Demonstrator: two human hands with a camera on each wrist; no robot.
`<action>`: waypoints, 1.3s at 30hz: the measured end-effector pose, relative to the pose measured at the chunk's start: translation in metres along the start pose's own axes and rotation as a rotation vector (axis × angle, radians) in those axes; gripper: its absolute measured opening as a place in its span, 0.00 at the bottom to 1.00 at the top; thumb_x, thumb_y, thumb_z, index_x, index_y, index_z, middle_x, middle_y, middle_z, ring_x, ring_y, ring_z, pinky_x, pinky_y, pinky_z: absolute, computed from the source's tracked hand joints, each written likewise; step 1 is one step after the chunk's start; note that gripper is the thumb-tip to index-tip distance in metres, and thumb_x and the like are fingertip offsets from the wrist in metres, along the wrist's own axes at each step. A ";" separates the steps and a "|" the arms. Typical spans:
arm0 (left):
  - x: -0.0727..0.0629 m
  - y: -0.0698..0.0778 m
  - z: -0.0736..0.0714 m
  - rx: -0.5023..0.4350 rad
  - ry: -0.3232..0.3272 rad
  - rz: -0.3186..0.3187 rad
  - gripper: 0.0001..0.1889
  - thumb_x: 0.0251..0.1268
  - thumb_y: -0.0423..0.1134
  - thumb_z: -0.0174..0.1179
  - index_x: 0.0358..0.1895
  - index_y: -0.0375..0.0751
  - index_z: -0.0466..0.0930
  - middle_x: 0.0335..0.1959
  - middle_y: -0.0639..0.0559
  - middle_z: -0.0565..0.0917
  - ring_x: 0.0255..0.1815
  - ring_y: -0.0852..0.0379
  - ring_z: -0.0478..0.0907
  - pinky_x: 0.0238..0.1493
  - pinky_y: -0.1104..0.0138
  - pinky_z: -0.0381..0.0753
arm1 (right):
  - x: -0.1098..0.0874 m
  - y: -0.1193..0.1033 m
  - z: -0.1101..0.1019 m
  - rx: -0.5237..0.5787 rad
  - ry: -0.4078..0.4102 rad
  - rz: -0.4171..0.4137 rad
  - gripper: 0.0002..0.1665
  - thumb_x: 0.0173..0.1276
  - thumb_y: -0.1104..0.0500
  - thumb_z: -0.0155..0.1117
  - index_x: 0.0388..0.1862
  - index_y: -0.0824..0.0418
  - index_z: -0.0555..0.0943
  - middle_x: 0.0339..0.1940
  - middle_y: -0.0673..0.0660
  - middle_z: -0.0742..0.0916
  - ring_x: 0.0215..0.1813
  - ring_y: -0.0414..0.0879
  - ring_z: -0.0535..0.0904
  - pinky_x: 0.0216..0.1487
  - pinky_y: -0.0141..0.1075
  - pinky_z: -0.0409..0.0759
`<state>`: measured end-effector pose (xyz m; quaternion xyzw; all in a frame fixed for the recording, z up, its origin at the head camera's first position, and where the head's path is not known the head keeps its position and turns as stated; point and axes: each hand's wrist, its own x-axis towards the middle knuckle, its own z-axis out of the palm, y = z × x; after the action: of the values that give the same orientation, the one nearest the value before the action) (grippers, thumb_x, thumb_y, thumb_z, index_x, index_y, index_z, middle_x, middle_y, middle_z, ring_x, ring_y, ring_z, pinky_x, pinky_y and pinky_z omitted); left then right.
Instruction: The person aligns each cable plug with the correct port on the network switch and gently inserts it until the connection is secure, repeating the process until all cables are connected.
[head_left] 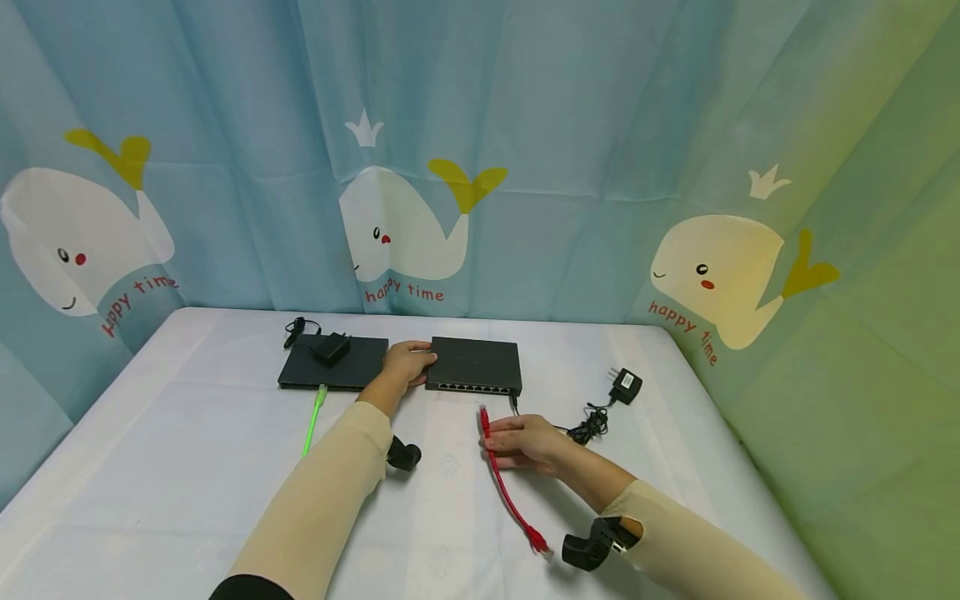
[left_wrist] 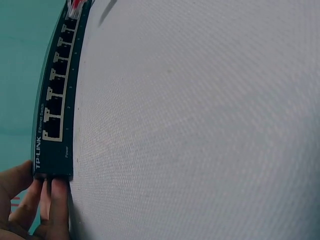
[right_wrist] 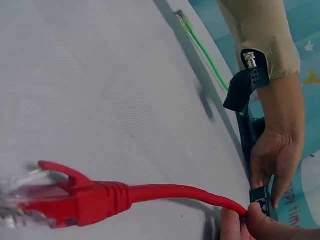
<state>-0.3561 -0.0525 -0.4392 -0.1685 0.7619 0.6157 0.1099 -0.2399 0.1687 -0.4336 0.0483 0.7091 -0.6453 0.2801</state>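
Note:
A black TP-LINK Ethernet switch [head_left: 474, 362] lies near the back of the table, its row of ports facing the front. My left hand [head_left: 407, 364] grips its left end; in the left wrist view the thumb and fingertips [left_wrist: 59, 192] hold that end. My right hand [head_left: 528, 440] pinches a short red network cable [head_left: 504, 493] between thumb and fingers, in front of the switch. One clear plug [right_wrist: 30, 212] of this cable looms close in the right wrist view. The other plug points towards the switch's ports, apart from them in the head view.
Left of the switch sits another flat black box [head_left: 367, 354] with a black power adapter [head_left: 331, 348] on it. A green network cable [head_left: 312, 423] extends from its front. On the right lies a power adapter [head_left: 626, 387] with a bundled cord [head_left: 588, 425]. A curtain [head_left: 570, 250] hangs behind.

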 end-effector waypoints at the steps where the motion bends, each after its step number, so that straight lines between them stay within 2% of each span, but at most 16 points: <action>1: 0.000 0.000 0.000 0.001 0.001 0.002 0.19 0.67 0.37 0.64 0.61 0.45 0.81 0.58 0.42 0.79 0.38 0.58 0.76 0.26 0.75 0.78 | 0.001 -0.001 0.001 0.003 0.002 -0.002 0.22 0.71 0.70 0.59 0.62 0.78 0.71 0.41 0.57 0.90 0.39 0.43 0.87 0.41 0.35 0.87; 10: 0.001 -0.001 0.000 0.000 -0.007 0.007 0.19 0.68 0.37 0.63 0.61 0.46 0.80 0.58 0.42 0.79 0.40 0.57 0.76 0.27 0.74 0.79 | 0.010 -0.003 0.006 0.028 0.025 -0.002 0.22 0.71 0.71 0.59 0.62 0.78 0.72 0.41 0.57 0.90 0.37 0.43 0.87 0.39 0.34 0.87; 18: 0.000 -0.002 0.000 -0.001 -0.009 0.018 0.19 0.68 0.37 0.63 0.61 0.45 0.80 0.59 0.41 0.78 0.41 0.56 0.77 0.27 0.74 0.79 | 0.018 -0.003 0.008 0.050 0.048 0.001 0.21 0.69 0.72 0.60 0.60 0.78 0.74 0.36 0.55 0.90 0.33 0.43 0.87 0.37 0.33 0.87; 28: 0.003 -0.003 0.001 -0.018 0.003 0.011 0.19 0.67 0.37 0.64 0.60 0.45 0.81 0.58 0.42 0.79 0.36 0.58 0.76 0.24 0.76 0.77 | 0.031 -0.005 0.011 0.008 0.092 0.004 0.20 0.67 0.70 0.64 0.56 0.76 0.78 0.35 0.56 0.90 0.30 0.41 0.86 0.33 0.33 0.87; 39: 0.001 -0.003 0.000 -0.019 -0.005 0.018 0.19 0.68 0.37 0.63 0.61 0.44 0.81 0.59 0.41 0.79 0.39 0.58 0.76 0.24 0.76 0.77 | 0.035 -0.009 0.015 0.025 0.120 0.007 0.16 0.66 0.71 0.64 0.53 0.76 0.80 0.31 0.55 0.90 0.29 0.41 0.86 0.33 0.33 0.87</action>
<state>-0.3556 -0.0528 -0.4418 -0.1610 0.7573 0.6242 0.1047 -0.2687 0.1427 -0.4417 0.0929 0.7165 -0.6490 0.2385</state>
